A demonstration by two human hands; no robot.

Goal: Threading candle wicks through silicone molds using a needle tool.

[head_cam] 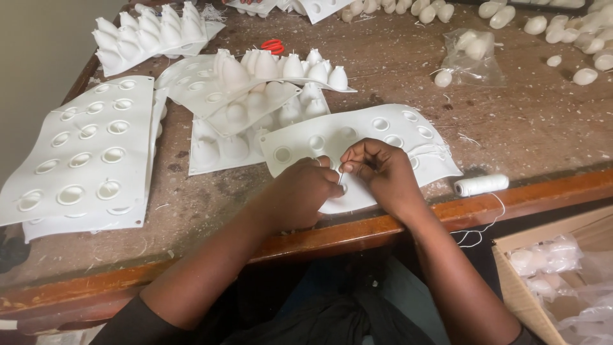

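On the far left of the wooden bench lies a stack of flat white mould sheets with round holes in rows. Behind it sits a white tray of pointed cones. Next come more white moulds piled up, some with pointed bumps standing up. Red scissors peek out just behind that pile.

Near the front edge of the bench lies one white mould sheet with round holes. Both hands rest on its front part. The left hand is curled and presses down on the sheet. The right hand is just beside it, touching it. Its fingers pinch a thin white thread over one hole. The left fingers are bent in, but I cannot tell if they hold anything.

To the right, a spool of white string lies at the bench edge, with its loose end hanging down. Farther back is a clear bag with white egg shapes inside. More white egg shapes lie loose in the far right corner. Low on the right, a cardboard box holds clear bags.
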